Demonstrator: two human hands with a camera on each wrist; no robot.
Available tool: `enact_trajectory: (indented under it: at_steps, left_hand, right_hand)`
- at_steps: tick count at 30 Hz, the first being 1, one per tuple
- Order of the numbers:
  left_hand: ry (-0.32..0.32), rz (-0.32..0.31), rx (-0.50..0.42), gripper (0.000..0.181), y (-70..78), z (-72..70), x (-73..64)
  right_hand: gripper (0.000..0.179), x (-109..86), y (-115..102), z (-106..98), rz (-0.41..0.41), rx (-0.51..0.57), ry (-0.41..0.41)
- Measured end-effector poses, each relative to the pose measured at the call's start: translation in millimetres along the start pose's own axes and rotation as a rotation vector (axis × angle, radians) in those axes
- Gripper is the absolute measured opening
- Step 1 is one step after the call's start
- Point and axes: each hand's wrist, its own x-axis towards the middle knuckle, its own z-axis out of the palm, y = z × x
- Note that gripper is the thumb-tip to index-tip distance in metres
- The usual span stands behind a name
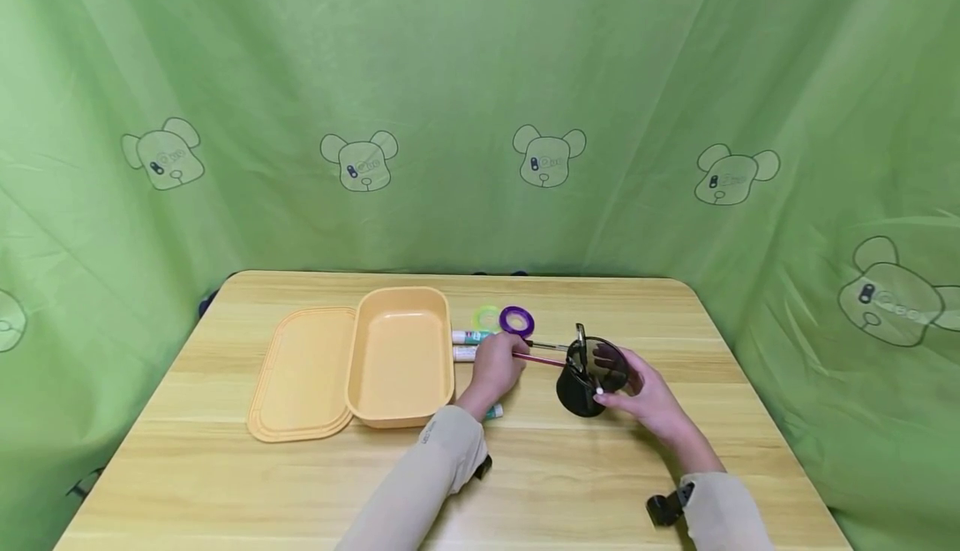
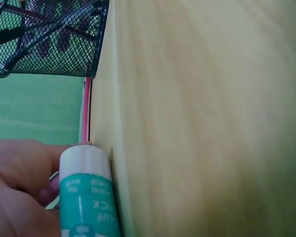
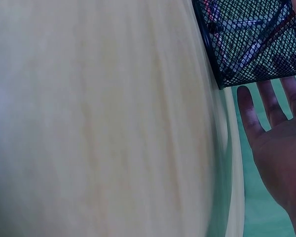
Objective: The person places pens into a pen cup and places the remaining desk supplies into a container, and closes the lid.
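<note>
Grips a black mesh cup between the thumb and fingers of the right hand, in the right half of the worktop, well in from its right edge. Sees thin items inside the upright cup. Pinches a red pencil in the curled left hand, low over the worktop and pointing toward the cup; cannot tell whether touching it. Has a thin dark stick beside the pencil, on the far-edge side. Has two tubes just left of the left hand, plus a glue stick close by in the left wrist view. Has a purple ring and a green ring side by side near the far edge. Has an open yellow box left of these, with a flat lid toward the left edge.
</note>
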Motion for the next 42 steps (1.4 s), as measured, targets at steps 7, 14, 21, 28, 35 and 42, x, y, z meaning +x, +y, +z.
enact_trajectory:
  at_steps: [7, 14, 21, 28, 35, 42]
  left_hand:
    - [-0.009, 0.056, 0.045, 0.015, -3.1, 1.1, -0.3]
    - [-0.007, 0.092, 0.072, 0.009, -4.4, 2.0, 0.7]
    - [-0.011, 0.086, 0.089, 0.007, -6.3, 4.1, 3.2]
    - [-0.057, 0.078, 0.066, 0.005, -8.2, 2.1, 10.1]
    - [-0.104, 0.064, -0.045, 0.004, -10.6, 2.6, 11.1]
    - [-0.135, 0.068, -0.080, 0.003, -12.9, 3.5, 9.4]
  right_hand:
    - [0.087, 0.0, 1, 0, 0.005, -0.005, 0.003]
    - [0.088, 0.0, 1, 0, 0.005, 0.000, 0.005]
    - [0.088, 0.4, 1, -1, 0.000, 0.000, 0.005]
    - [0.088, -0.2, 0, -1, 0.008, -0.015, 0.002]
    - [0.088, 0.2, -1, -1, 0.020, -0.027, 0.000]
    - [0.087, 0.0, -2, 0, 0.013, -0.021, -0.001]
